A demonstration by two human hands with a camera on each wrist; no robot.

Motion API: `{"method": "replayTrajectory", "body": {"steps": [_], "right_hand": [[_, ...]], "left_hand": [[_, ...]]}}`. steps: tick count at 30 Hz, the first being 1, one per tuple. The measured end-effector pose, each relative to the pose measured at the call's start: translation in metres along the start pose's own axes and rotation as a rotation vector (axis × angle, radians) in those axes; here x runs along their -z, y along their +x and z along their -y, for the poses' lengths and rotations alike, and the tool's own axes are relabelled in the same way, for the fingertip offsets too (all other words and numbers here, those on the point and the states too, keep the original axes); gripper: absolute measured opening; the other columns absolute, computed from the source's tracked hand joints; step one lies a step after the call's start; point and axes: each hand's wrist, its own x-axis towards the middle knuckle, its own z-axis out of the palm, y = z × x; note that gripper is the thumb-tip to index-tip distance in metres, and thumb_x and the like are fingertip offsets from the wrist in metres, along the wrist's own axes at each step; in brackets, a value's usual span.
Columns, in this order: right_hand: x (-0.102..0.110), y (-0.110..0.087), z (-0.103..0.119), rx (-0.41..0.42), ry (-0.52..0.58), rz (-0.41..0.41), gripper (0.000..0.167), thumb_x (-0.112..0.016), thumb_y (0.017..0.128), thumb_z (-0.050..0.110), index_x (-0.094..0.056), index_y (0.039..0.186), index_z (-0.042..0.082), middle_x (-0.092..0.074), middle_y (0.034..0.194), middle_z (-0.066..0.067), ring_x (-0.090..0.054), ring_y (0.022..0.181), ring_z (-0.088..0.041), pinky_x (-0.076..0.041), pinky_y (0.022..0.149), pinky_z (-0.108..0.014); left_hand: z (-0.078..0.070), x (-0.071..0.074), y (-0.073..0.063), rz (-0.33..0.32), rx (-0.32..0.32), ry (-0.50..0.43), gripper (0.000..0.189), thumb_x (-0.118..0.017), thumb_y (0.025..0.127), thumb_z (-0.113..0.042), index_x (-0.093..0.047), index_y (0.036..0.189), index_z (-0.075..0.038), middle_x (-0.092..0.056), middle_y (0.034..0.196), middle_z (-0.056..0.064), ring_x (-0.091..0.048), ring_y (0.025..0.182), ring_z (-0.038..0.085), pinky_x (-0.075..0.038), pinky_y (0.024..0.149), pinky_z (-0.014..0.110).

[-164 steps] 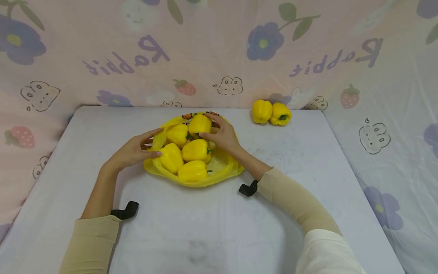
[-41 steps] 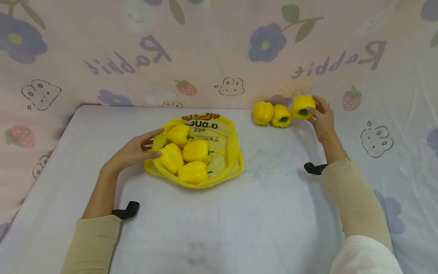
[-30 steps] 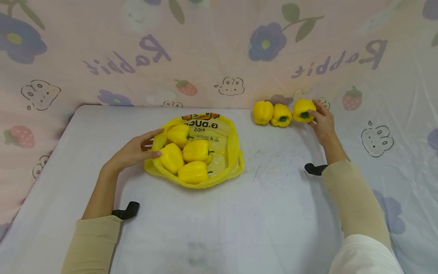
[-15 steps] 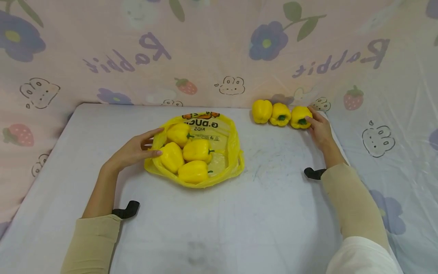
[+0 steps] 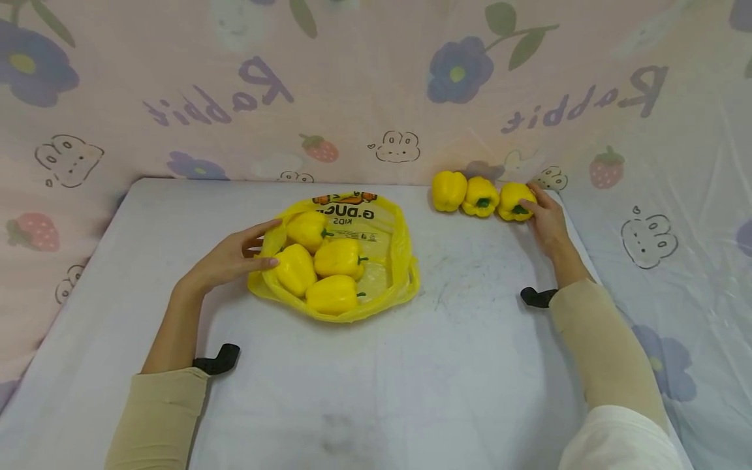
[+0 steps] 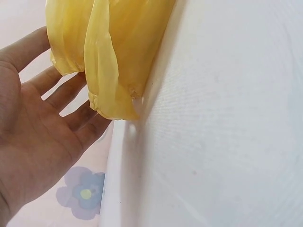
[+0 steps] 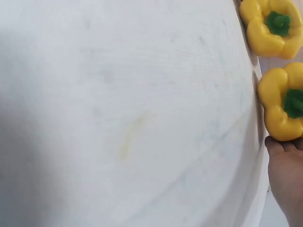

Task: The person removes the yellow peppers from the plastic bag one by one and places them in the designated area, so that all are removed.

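A yellow plastic bag (image 5: 380,307) lies on the table with its mouth spread wide, and several yellow bell peppers (image 5: 337,258) sit inside. My left hand (image 5: 220,261) rests against the bag's left side, fingers extended; in the left wrist view those fingers touch the outside of the plastic. At the table's back right, my right hand (image 5: 549,222) holds a yellow bell pepper (image 5: 510,199) by its right side, thumb in front near the green stem. That pepper stands on the table as the right end of a row, beside a middle pepper (image 5: 480,196) and a left pepper (image 5: 449,191).
The white-covered table (image 5: 376,391) stretches between the bag and the near edge. A printed cloth (image 5: 352,85) with rabbits and flowers hangs behind the table and along its sides. Black wrist mounts (image 5: 219,360) stick out from both forearms.
My right hand has carried a bell pepper out of the bag to the back right and lowered it beside the other two. My left hand has stayed at the bag.
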Motion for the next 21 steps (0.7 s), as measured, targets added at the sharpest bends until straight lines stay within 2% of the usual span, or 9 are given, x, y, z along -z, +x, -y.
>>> {"method": "replayTrajectory", "body": {"steps": [3,5,7,13,17,21], "right_hand": [[-0.003,-0.0041,0.0023,0.01,-0.146,-0.012,0.068,-0.056,0.101,0.015,-0.021,0.158,0.01,-0.015,0.166,-0.005,-0.018,0.149,-0.013,-0.022,0.118,-0.022],[-0.0042,-0.0049,0.0019,0.009,-0.202,-0.015,0.067,-0.055,0.102,0.017,-0.021,0.159,0.01,-0.015,0.166,-0.005,-0.017,0.15,-0.014,-0.023,0.118,-0.022],[-0.0048,-0.0032,-0.0001,-0.003,-0.194,-0.013,0.067,-0.054,0.102,0.018,-0.019,0.159,0.011,-0.013,0.166,-0.003,-0.016,0.15,-0.013,-0.022,0.118,-0.022],[-0.0054,0.0024,-0.0057,-0.024,-0.076,-0.036,0.068,-0.053,0.102,0.014,-0.016,0.159,0.011,-0.011,0.166,-0.001,-0.012,0.15,-0.01,-0.017,0.118,-0.019],[-0.0057,0.0035,-0.0047,0.02,-0.156,-0.057,0.067,-0.051,0.103,0.016,-0.016,0.159,0.009,-0.013,0.166,-0.003,-0.011,0.151,-0.012,-0.013,0.12,-0.022],[-0.0076,0.003,-0.0001,0.064,-0.272,-0.098,0.067,-0.054,0.102,0.022,-0.02,0.158,0.009,-0.019,0.164,-0.007,-0.017,0.151,-0.017,-0.017,0.12,-0.024]], "left_hand": [[-0.0007,-0.0004,0.0002,0.001,-0.005,-0.01,0.077,-0.07,0.094,-0.029,-0.029,0.158,-0.02,-0.026,0.162,0.013,-0.034,0.139,0.047,-0.033,0.109,0.064],[-0.0005,-0.0007,0.0003,0.005,-0.019,-0.017,0.077,-0.07,0.094,-0.028,-0.029,0.158,-0.019,-0.026,0.162,0.013,-0.034,0.139,0.047,-0.033,0.109,0.065],[-0.0003,-0.0016,0.0001,0.008,-0.023,-0.032,0.077,-0.07,0.094,-0.027,-0.029,0.158,-0.019,-0.026,0.162,0.013,-0.034,0.139,0.047,-0.033,0.109,0.065],[0.0014,-0.0028,-0.0008,0.019,-0.026,-0.043,0.076,-0.07,0.094,-0.026,-0.028,0.158,-0.019,-0.025,0.162,0.011,-0.033,0.14,0.046,-0.033,0.11,0.064],[-0.0002,-0.0005,-0.0011,0.023,-0.03,-0.035,0.077,-0.069,0.095,-0.026,-0.027,0.159,-0.02,-0.024,0.162,0.012,-0.032,0.14,0.046,-0.033,0.109,0.064],[-0.001,0.0015,-0.001,0.021,-0.02,-0.028,0.078,-0.07,0.094,-0.026,-0.026,0.159,-0.019,-0.024,0.163,0.012,-0.032,0.14,0.047,-0.032,0.11,0.064]]}}
